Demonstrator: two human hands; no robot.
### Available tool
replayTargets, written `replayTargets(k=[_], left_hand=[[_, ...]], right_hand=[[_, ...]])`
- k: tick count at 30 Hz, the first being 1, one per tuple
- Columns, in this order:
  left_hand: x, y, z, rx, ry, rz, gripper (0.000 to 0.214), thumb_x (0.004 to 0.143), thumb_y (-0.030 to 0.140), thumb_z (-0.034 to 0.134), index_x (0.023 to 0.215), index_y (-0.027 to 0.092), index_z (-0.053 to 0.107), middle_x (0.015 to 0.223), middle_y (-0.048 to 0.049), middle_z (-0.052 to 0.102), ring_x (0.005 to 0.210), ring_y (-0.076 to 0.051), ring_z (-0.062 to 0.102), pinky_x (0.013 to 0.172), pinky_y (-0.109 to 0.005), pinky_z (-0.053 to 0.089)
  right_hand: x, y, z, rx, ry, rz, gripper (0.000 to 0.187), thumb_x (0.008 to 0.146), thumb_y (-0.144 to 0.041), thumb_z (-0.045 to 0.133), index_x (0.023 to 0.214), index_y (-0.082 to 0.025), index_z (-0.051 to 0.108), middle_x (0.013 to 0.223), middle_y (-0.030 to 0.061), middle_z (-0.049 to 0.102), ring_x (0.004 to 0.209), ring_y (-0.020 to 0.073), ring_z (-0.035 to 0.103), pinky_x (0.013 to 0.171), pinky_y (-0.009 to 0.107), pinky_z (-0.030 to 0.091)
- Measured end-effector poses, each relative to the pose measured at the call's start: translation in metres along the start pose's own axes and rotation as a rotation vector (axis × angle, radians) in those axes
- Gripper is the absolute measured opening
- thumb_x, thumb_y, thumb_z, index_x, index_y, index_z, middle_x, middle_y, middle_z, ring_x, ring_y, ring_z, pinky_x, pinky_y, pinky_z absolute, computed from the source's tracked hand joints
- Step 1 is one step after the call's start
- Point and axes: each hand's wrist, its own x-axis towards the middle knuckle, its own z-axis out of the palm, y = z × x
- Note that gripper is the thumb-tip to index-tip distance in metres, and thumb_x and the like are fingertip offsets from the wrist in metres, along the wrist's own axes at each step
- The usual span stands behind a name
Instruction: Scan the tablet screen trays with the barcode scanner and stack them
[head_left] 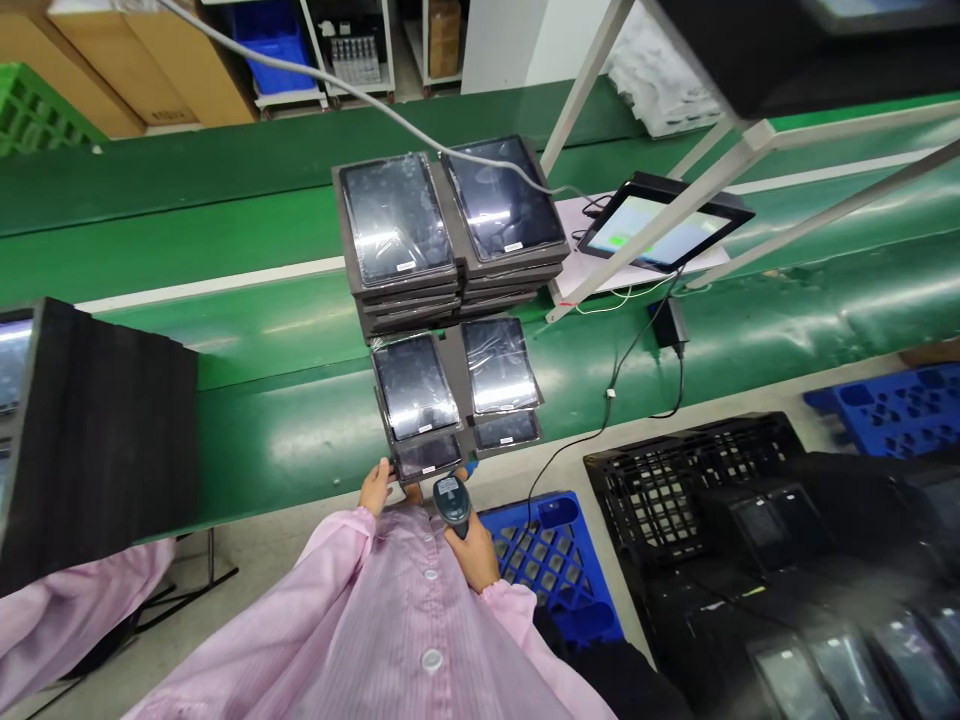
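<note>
My left hand (374,487) is closed on the near left corner of a black foam tray (454,352) that carries several dark display panels and lies on the green belt. My right hand (474,553) is wrapped round the grip of a grey barcode scanner (451,501), whose head sits just below the tray's near edge, close to the nearest panel (427,455). My pink sleeves fill the bottom of the view. Behind the tray stands a taller stack of the same trays (450,235), topped by two wrapped panels.
The green conveyor belt (247,330) runs across. A lit monitor (660,225) lies at the right on white paper, under slanted white frame bars, with a power adapter (670,322) beside it. Black foam block (112,430) at left. Blue pallet (551,570) and black crates (697,480) stand on the floor. Another person's pink sleeve (67,610) shows at lower left.
</note>
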Motion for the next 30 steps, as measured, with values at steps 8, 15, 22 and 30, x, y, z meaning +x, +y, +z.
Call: replayTargets(k=[8,15,22,30], left_hand=[[-0.010,-0.004,-0.030,0.011,-0.043,-0.028,0.056,0.094,0.061,0.039,0.119,0.015,0.060,0.134,-0.0202,0.059,0.118,-0.027,0.061,0.094,-0.042,0.049],[-0.011,0.000,-0.038,0.007,-0.036,-0.051,0.055,0.095,0.059,0.038,0.120,0.015,0.058,0.134,-0.0203,0.059,0.121,-0.028,0.059,0.093,-0.042,0.049],[-0.011,0.000,-0.034,-0.010,-0.036,-0.055,0.056,0.093,0.061,0.039,0.119,0.015,0.058,0.134,-0.0196,0.059,0.119,-0.028,0.060,0.094,-0.043,0.048],[-0.008,0.002,-0.035,-0.001,-0.033,-0.054,0.053,0.095,0.058,0.038,0.119,0.015,0.058,0.133,-0.0194,0.060,0.119,-0.028,0.060,0.095,-0.043,0.048]], right_hand=[[-0.006,0.000,0.025,0.019,0.030,0.007,0.026,0.078,-0.035,0.052,0.097,-0.017,0.058,0.098,0.0136,0.072,0.100,0.0279,0.067,0.083,0.032,0.048],[-0.009,0.000,0.028,0.010,0.064,0.012,0.029,0.078,-0.035,0.052,0.101,-0.017,0.060,0.098,0.0125,0.072,0.095,0.0264,0.068,0.082,0.032,0.048],[-0.010,-0.004,0.028,0.035,0.062,0.013,0.032,0.077,-0.035,0.052,0.103,-0.018,0.061,0.098,0.0101,0.071,0.095,0.0257,0.067,0.084,0.032,0.048],[-0.009,-0.006,0.026,0.049,0.056,0.015,0.031,0.078,-0.036,0.053,0.101,-0.017,0.060,0.097,0.0110,0.072,0.094,0.0264,0.067,0.084,0.033,0.048]])
